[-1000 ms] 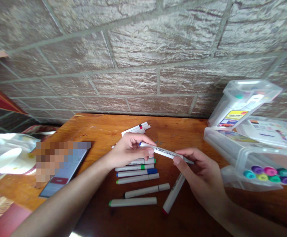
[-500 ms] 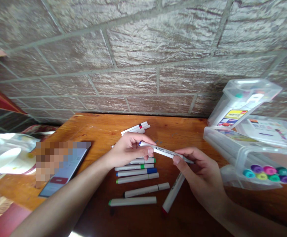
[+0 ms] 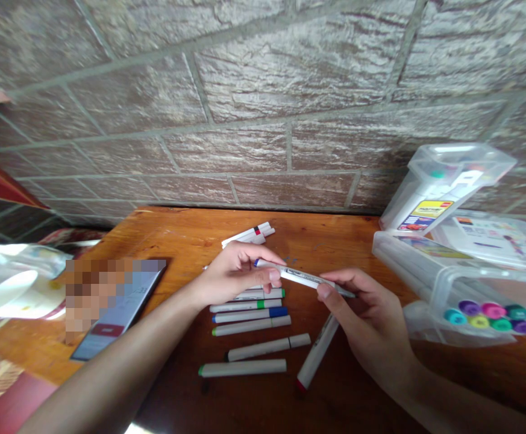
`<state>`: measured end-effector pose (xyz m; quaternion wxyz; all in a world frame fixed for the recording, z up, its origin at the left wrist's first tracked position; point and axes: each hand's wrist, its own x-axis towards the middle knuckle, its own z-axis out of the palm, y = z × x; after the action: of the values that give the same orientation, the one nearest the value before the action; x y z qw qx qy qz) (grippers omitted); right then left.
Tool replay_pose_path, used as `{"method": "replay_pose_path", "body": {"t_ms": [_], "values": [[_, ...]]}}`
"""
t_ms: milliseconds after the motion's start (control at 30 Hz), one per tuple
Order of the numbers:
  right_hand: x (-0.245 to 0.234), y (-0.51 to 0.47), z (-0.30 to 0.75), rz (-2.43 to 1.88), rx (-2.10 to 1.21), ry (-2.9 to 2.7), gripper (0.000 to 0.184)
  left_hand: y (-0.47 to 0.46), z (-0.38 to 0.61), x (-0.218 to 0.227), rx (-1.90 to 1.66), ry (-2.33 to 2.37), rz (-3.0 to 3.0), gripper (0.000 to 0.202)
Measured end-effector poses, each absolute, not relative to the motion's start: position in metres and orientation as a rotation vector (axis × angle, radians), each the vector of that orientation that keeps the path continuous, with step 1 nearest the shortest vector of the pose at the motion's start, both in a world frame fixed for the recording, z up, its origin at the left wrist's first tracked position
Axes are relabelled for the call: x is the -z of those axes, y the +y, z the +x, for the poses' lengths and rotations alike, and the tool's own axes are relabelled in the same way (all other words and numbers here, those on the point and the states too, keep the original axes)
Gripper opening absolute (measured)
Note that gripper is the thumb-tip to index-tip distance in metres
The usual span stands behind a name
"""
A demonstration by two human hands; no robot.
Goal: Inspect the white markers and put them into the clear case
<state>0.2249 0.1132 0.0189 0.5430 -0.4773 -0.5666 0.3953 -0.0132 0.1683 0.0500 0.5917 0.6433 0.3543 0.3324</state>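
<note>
A white marker (image 3: 304, 277) with a blue end is held level above the table between both hands. My left hand (image 3: 235, 274) pinches it near the blue end, and my right hand (image 3: 366, 319) grips the other end, its thumb on the barrel. Below my left hand lie several white markers in a loose column, among them a blue-banded marker (image 3: 249, 315) and a green-ended marker (image 3: 244, 367). A red-ended marker (image 3: 317, 355) lies slanted below my right hand, partly hidden by it. Behind my left hand are more white markers (image 3: 244, 234), partly covered.
At the right, a clear case of markers (image 3: 443, 265) lies on its side, coloured ends showing. Behind it stands another clear case (image 3: 438, 187) beside a flat plastic box (image 3: 507, 241). A phone (image 3: 122, 313) and a white cup (image 3: 9, 295) are at the left. A brick wall (image 3: 253, 144) backs the table.
</note>
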Motion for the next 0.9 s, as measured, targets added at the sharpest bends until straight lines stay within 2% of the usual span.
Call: {"method": "replay_pose_path", "body": {"t_ms": [467,900], "values": [[-0.0161,0.1158,0.2268,-1.182,-1.016,-1.267,0.019,0.168,-0.0126,-0.0537,-0.759,0.825,1.401,0.028],[-0.0182,0.1148,0.2243,-1.172,-0.955,-1.319,0.015,0.1664,-0.01,-0.0501,-0.793,0.884,1.588,0.021]]}}
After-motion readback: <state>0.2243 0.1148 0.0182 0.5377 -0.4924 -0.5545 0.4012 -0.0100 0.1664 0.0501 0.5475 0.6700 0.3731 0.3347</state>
